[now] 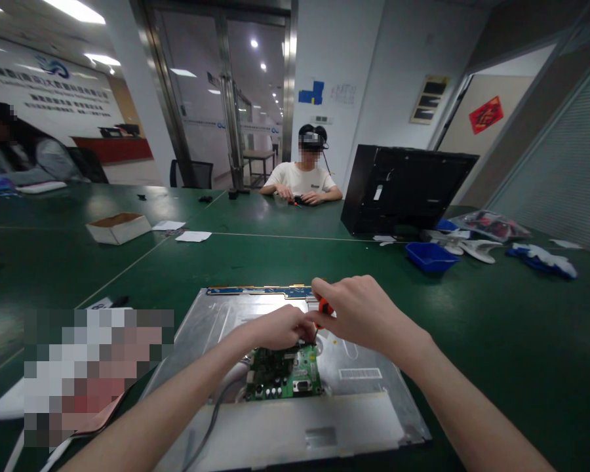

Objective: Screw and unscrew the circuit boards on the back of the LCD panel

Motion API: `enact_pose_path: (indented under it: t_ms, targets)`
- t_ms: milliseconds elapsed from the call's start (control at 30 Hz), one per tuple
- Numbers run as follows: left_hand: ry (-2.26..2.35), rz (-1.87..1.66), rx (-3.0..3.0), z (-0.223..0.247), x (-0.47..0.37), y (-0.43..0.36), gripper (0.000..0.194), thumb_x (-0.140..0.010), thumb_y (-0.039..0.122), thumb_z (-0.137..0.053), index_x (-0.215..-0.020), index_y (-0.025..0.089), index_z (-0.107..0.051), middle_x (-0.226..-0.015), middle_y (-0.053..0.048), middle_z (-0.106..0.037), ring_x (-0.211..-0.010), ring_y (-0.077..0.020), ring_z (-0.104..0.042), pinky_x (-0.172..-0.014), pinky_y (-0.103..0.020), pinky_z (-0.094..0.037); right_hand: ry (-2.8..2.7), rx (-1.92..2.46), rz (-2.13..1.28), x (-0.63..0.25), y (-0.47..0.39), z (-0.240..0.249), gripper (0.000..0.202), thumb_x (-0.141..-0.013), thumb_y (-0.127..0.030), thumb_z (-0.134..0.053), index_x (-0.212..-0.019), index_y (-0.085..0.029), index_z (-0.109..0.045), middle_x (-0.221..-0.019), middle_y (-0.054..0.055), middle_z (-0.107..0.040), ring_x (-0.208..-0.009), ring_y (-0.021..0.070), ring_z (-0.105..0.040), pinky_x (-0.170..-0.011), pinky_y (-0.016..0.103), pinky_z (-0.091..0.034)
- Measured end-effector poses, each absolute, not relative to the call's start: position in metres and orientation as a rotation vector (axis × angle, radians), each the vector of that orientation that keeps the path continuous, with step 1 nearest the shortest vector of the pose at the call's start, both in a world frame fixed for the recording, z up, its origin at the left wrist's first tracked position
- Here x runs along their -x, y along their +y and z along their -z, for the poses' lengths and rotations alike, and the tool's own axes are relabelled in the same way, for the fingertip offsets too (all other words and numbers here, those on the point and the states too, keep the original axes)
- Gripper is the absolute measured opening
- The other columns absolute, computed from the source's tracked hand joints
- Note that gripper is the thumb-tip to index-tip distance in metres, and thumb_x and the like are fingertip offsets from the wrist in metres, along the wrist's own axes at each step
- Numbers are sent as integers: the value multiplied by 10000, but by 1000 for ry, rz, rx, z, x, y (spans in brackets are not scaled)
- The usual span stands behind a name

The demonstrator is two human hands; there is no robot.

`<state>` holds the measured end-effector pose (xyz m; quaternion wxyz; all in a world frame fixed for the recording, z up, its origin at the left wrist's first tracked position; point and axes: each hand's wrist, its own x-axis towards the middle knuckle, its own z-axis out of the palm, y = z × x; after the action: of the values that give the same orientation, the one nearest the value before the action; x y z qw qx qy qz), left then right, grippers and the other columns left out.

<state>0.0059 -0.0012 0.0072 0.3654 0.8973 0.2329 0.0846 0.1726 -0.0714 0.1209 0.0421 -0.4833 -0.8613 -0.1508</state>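
Observation:
A screwdriver with an orange and black handle is in my right hand, its shaft pointing down at the top edge of a green circuit board. My left hand is closed beside the shaft, fingers bent down at the same edge; what they pinch, if anything, is hidden. Under both hands lies a silver display panel, back side up, with the circuit board at its middle. A narrow blue circuit strip runs along the panel's far edge. A grey cable curves over the panel's left part.
On the green table stand a black monitor, a blue tray and a shallow cardboard box. Gloves lie at right; a pixelated item is left of the panel. Another person sits opposite.

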Motion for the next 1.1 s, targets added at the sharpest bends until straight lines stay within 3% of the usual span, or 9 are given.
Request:
enact_pose_path:
  t_ms: [133, 333, 433, 600, 733, 867, 967, 1100]
  targets:
    - [583, -242, -2304, -7, -5, -1, 399, -696, -13, -452, -919, 174, -725, -925, -17, -730, -825, -168, -654, -733, -219, -473, -2608, 1490, 477, -170, -72, -120, 337, -897, -522, -451, -825, -204, -537, -621, 23, -650, -526, 154, -572, -482, 282, -127]
    - [603, -225, -2332, -12, -6, -2, 372, -705, -19, -464, -880, 176, -729, -865, -4, -733, -815, -160, -653, -728, -208, -462, -2620, 1392, 260, -177, -75, -124, 180, -846, -364, -555, -900, -199, -510, -789, 8, -671, -659, 159, -603, -485, 277, -168]
    - [607, -200, -2333, -12, -6, -1, 397, -683, -38, -456, -888, 167, -728, -848, -7, -730, -803, -156, -653, -722, -204, -463, -2597, 1463, 322, -178, -71, -120, 125, -841, -305, -534, -902, -200, -503, -753, 5, -670, -620, 154, -593, -484, 280, -149]
    - [592, -185, -2311, -5, -5, 2, 407, -699, -34, -456, -927, 173, -722, -913, -8, -728, -817, -151, -651, -731, -207, -475, -2565, 1517, 468, -173, -67, -113, 222, -850, -430, -513, -890, -211, -501, -682, 17, -668, -546, 155, -572, -483, 283, -121]
    - [583, -203, -2328, -3, -5, 4, 395, -716, -20, -469, -939, 183, -723, -968, -3, -721, -864, -163, -645, -774, -224, -479, -2561, 1507, 485, -168, -71, -114, 208, -868, -416, -491, -844, -209, -493, -663, 25, -668, -534, 153, -570, -488, 291, -120]
    - [567, -210, -2314, -5, -5, 3, 364, -724, -6, -485, -934, 176, -721, -959, -8, -724, -867, -172, -645, -778, -232, -481, -2601, 1434, 366, -168, -72, -116, 97, -859, -298, -482, -896, -209, -471, -718, 14, -665, -575, 145, -570, -491, 285, -142]
    - [565, -179, -2293, -7, -4, 3, 376, -722, -13, -470, -935, 173, -717, -933, -5, -728, -849, -164, -652, -768, -230, -482, -2628, 1339, 178, -173, -72, -118, 154, -822, -238, -511, -963, -207, -455, -780, 4, -664, -628, 138, -577, -498, 267, -186]
    - [571, -150, -2296, -12, -2, 3, 404, -705, -23, -455, -956, 170, -707, -918, -5, -724, -833, -157, -653, -760, -227, -483, -2629, 1336, 143, -178, -73, -122, 143, -816, -286, -553, -926, -215, -497, -796, 0, -669, -653, 138, -576, -516, 257, -207]
